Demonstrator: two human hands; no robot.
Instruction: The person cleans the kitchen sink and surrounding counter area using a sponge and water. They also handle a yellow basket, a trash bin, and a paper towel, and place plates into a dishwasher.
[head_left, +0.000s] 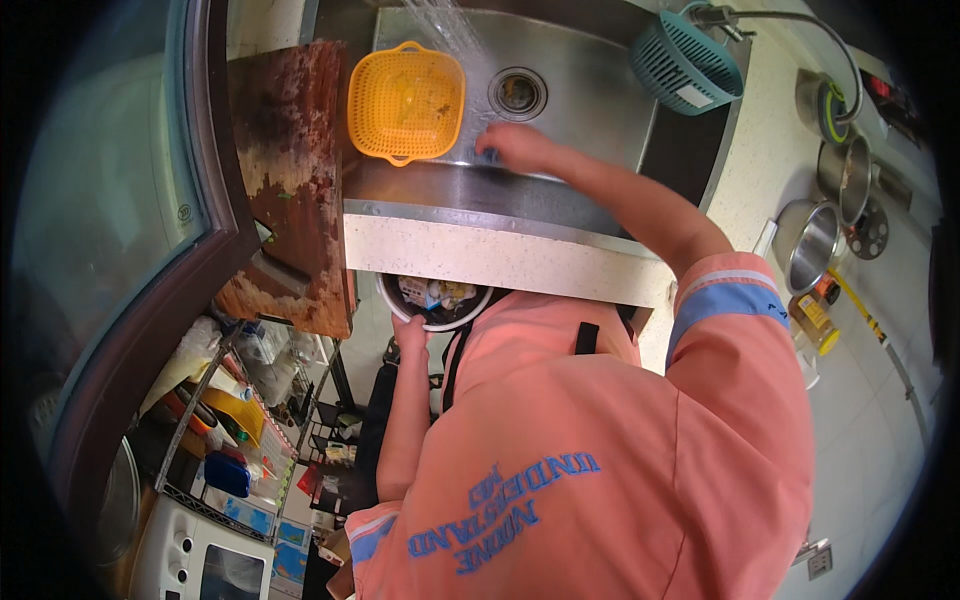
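My left hand (411, 334) grips the white rim of a trash bin (484, 304) below the counter's front edge. Packaging and other refuse (439, 291) lie inside the dark-lined bin. Over the front of the stainless steel sink (585, 90) reaches my right hand (519, 147), its fingers curled. A small dark bluish spot shows under those fingertips, too blurred to name. To the left of that hand, a yellow plastic draining basket (406, 105) sits in the sink with small scraps on its bottom. The sink drain (517, 94) is just beyond my right hand, and water streams down behind the basket.
A worn wooden cutting board (292, 187) juts past the counter edge at left, near a framed window (217, 142). A teal basket (686, 67) hangs at the sink's right. Steel pots (808, 244) and a bottle (814, 322) stand right. A wire shelf (217, 517) is lower left.
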